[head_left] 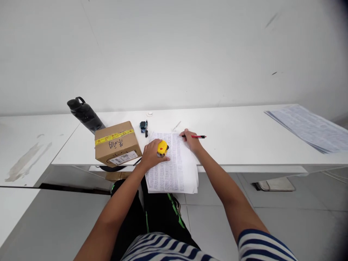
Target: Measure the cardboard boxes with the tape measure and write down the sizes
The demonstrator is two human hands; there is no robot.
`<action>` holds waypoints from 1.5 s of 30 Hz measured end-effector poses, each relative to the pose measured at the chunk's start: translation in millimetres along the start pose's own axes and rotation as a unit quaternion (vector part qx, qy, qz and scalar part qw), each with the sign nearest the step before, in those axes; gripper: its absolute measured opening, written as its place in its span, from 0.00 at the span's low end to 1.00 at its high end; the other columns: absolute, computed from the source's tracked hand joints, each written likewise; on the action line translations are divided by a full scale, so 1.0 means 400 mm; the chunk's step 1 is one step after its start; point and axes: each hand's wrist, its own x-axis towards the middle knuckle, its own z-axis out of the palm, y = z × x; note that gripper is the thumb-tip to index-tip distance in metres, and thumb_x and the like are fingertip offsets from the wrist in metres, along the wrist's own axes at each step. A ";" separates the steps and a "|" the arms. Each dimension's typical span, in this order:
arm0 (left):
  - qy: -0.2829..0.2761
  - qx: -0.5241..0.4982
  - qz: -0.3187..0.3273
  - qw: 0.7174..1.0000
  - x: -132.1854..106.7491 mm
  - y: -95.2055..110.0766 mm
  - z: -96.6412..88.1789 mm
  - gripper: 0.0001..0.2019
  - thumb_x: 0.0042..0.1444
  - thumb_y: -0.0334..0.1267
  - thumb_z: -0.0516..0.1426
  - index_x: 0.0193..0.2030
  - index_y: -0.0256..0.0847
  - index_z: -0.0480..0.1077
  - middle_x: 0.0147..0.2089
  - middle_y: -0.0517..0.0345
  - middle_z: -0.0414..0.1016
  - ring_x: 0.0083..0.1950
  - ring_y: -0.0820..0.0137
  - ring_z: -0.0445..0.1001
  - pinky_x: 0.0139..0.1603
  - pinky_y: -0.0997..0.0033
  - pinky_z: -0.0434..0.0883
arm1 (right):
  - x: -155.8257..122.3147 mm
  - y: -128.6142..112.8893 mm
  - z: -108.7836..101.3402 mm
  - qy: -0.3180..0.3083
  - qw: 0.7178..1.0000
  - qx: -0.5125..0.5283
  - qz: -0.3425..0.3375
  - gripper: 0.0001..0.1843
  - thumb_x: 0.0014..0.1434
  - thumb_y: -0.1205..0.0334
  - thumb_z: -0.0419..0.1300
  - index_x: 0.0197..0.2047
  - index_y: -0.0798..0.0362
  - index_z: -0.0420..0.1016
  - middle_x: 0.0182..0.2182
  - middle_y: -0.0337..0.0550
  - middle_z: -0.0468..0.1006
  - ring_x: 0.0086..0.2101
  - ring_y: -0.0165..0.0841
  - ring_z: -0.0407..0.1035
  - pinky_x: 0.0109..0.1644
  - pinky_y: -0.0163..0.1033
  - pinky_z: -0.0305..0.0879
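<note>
My left hand point(150, 155) is closed around a yellow tape measure point(162, 148) with a red button, its thumb toward me. It rests on a stack of papers point(174, 177) covered in dense columns of writing, which overhangs the table's front edge. At the papers' upper right corner, my right hand point(191, 140) pinches a red and black pen point(199, 136), with the pen lying nearly sideways. Its tip is partly hidden by the fingers. A thin pale strip point(176, 125) lies just beyond the papers.
Left of the papers stands a cardboard box point(119, 143) with yellow tape. Behind it is a dark bottle point(86, 115). A small teal and black object point(143, 126) sits near the box. More printed sheets point(312, 127) lie at the far right of the white table point(236, 141).
</note>
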 end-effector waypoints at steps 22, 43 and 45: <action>-0.005 0.024 0.019 1.000 -0.002 0.020 -0.004 0.34 0.57 0.54 0.59 0.66 0.45 0.56 0.67 0.47 0.63 0.68 0.56 0.61 0.65 0.53 0.59 | -0.022 -0.016 0.006 0.035 0.995 0.009 0.091 0.17 0.54 0.52 0.57 0.19 0.51 0.67 0.18 0.34 0.64 0.25 0.30 0.58 0.32 0.38 0.55; -0.010 0.018 0.012 1.000 -0.001 0.021 -0.002 0.34 0.56 0.54 0.60 0.67 0.47 0.56 0.65 0.48 0.64 0.66 0.54 0.62 0.63 0.53 0.59 | -0.027 -0.014 0.006 0.059 0.995 -0.003 0.081 0.18 0.56 0.51 0.56 0.20 0.51 0.68 0.19 0.35 0.65 0.26 0.31 0.60 0.34 0.38 0.57; -0.008 0.016 0.013 1.000 -0.002 0.021 -0.001 0.34 0.56 0.54 0.60 0.67 0.47 0.56 0.65 0.48 0.64 0.66 0.54 0.63 0.63 0.53 0.59 | -0.028 -0.017 0.005 0.051 0.995 -0.010 0.084 0.18 0.56 0.52 0.56 0.19 0.51 0.67 0.19 0.35 0.65 0.26 0.31 0.60 0.34 0.38 0.57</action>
